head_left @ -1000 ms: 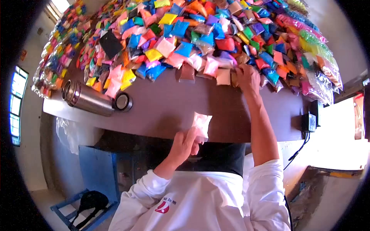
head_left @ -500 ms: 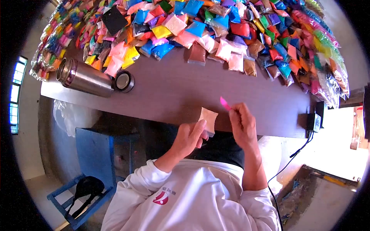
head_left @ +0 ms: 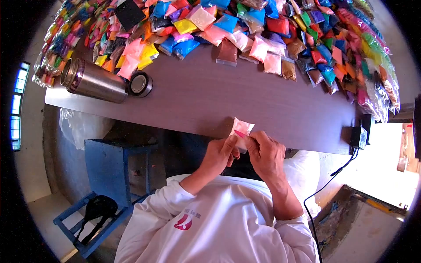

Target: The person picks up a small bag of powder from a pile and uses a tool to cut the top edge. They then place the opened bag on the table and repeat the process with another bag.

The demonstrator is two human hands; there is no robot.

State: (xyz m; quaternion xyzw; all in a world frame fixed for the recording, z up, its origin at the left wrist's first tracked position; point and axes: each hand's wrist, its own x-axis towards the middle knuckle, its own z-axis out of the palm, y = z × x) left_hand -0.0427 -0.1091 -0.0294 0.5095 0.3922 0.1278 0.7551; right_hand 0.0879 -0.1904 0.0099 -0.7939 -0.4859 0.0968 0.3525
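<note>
Head view shows me the left hand (head_left: 220,154) pinching a pale packet (head_left: 244,125), the right hand (head_left: 266,156) gripping a pink sliver (head_left: 239,133) over it, apparently working it, the next move needing steadiness.

Tabletop (head_left: 197,96), dark brown: one broad open strip between the heaped packets (head_left: 226,22) and the near edge, passable from side to side. Far side: barred by the heap, a brown packet (head_left: 288,70) jutting towards the person. Left end: steel flask (head_left: 98,84) lying on its side, round lid (head_left: 140,83) just beside its base; open surface right of the lid. Right end: black adapter (head_left: 359,137) at the edge, cord (head_left: 330,179) hanging below. Near edge, middle: left hand (head_left: 218,154) and right hand (head_left: 267,156) close together at a pale pink packet (head_left: 242,125), little room between.
</note>
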